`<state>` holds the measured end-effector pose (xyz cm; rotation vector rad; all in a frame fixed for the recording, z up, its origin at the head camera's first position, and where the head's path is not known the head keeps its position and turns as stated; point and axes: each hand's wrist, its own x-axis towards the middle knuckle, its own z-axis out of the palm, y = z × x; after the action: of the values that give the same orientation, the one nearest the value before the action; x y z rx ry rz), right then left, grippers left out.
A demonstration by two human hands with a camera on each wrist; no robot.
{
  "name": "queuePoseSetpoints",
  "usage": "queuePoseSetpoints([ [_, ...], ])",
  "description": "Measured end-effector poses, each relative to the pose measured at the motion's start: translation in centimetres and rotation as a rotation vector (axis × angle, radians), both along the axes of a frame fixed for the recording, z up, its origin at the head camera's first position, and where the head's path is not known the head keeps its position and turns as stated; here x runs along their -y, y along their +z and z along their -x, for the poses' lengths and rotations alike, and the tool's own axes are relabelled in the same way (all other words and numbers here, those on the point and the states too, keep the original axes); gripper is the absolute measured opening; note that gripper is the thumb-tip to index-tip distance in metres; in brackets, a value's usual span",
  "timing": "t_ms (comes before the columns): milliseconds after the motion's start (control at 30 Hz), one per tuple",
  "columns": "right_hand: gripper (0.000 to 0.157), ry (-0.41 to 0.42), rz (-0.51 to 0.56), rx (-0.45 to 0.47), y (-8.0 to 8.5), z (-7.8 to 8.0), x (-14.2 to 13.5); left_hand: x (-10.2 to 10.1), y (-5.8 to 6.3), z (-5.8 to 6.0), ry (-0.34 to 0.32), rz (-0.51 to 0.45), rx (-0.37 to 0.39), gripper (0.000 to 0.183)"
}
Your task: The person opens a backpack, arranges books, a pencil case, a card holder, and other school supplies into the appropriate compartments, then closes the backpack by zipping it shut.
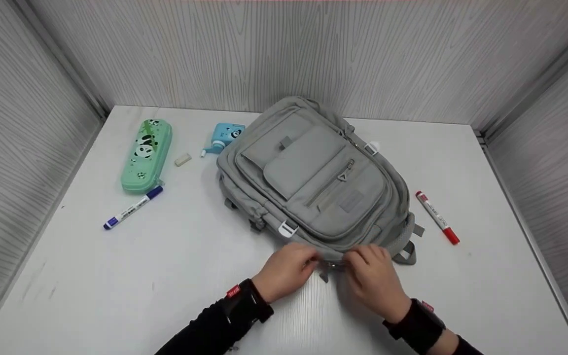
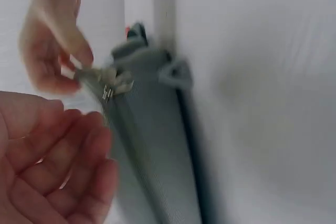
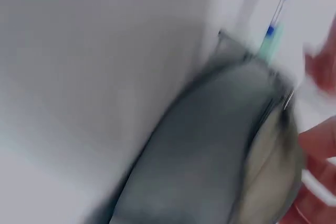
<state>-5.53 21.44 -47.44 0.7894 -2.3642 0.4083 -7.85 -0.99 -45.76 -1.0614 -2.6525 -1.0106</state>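
**Both Hands Crowding the Near End of the Grey Backpack**

And here the grey backpack (image 1: pixel 308 165) is lying at a slant across the middle of the desk (image 1: pixel 205 256), its pocketed front facing up, its near end sitting right at the fingertips! The right hand (image 1: pixel 375 281) is doing the gripping: its thumb and fingers are closing in a pinch on the backpack's edge, just beside the metal zipper pulls (image 2: pixel 107 92). On the other side, the left hand (image 1: pixel 286 271) is hovering right by that same edge, its fingers loosely curling with a gap at the thumb, and the left wrist view is showing nothing between them. The zipper stretch is running between the two hands, and most of the bag is spreading away beyond the fingertips. Over in the right wrist view, blurred as it is, a beige lining (image 3: pixel 268 166) is showing beside the right fingers.

Out to the left, a green panda pencil case (image 1: pixel 145 153) is lying with a blue marker (image 1: pixel 133 208) slanting near its lower end. A small eraser (image 1: pixel 183 159) is sitting between the case and a blue panda pencil sharpener (image 1: pixel 222 138), which is standing just beside the backpack. Across on the right, a red marker (image 1: pixel 437 218) is lying apart from the bag.
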Motion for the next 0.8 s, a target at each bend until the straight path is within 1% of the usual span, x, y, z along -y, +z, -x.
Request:
queuePoseSetpoints([
  [67,0.005,0.004,-0.024,-0.036,-0.2,-0.6,0.8,0.2,-0.1,0.6,0.043,-0.004,-0.145,0.003],
  [133,0.004,0.019,-0.065,-0.055,-0.4,-1.0,1.4,0.3,-0.4,1.1,0.086,0.016,-0.280,0.003],
  [167,0.006,0.028,-0.096,-0.058,-0.5,-1.2,1.6,0.3,-0.6,1.3,0.105,0.033,-0.333,0.004],
  [233,0.015,0.028,-0.178,-0.047,-0.7,-1.4,2.0,0.2,-1.1,1.5,0.132,0.072,-0.402,0.004],
  [300,0.022,0.009,-0.257,-0.024,-0.8,-1.6,2.4,0.1,-1.5,1.6,0.145,0.103,-0.430,0.004],
  [367,0.026,-0.038,-0.332,-0.003,-0.8,-1.7,2.8,-0.1,-1.7,1.6,0.146,0.123,-0.439,0.006],
  [400,0.026,-0.063,-0.360,0.011,-0.7,-1.8,3.0,-0.2,-1.8,1.6,0.146,0.131,-0.441,0.007],
  [500,0.018,-0.129,-0.407,0.050,-0.7,-1.9,3.5,-0.7,-1.9,1.5,0.140,0.149,-0.451,0.007],
  [567,0.015,-0.157,-0.408,0.064,-0.7,-2.0,3.7,-1.1,-1.9,1.5,0.139,0.165,-0.467,0.008],
  [633,0.016,-0.168,-0.394,0.051,-0.8,-2.0,3.6,-1.5,-2.0,1.4,0.138,0.186,-0.483,0.010],
  [733,0.019,-0.162,-0.346,-0.023,-1.1,-1.8,3.3,-2.0,-2.1,1.3,0.140,0.232,-0.504,0.012],
  [800,0.021,-0.137,-0.307,-0.070,-1.2,-1.7,3.0,-2.3,-2.1,1.2,0.144,0.268,-0.519,0.012],
])
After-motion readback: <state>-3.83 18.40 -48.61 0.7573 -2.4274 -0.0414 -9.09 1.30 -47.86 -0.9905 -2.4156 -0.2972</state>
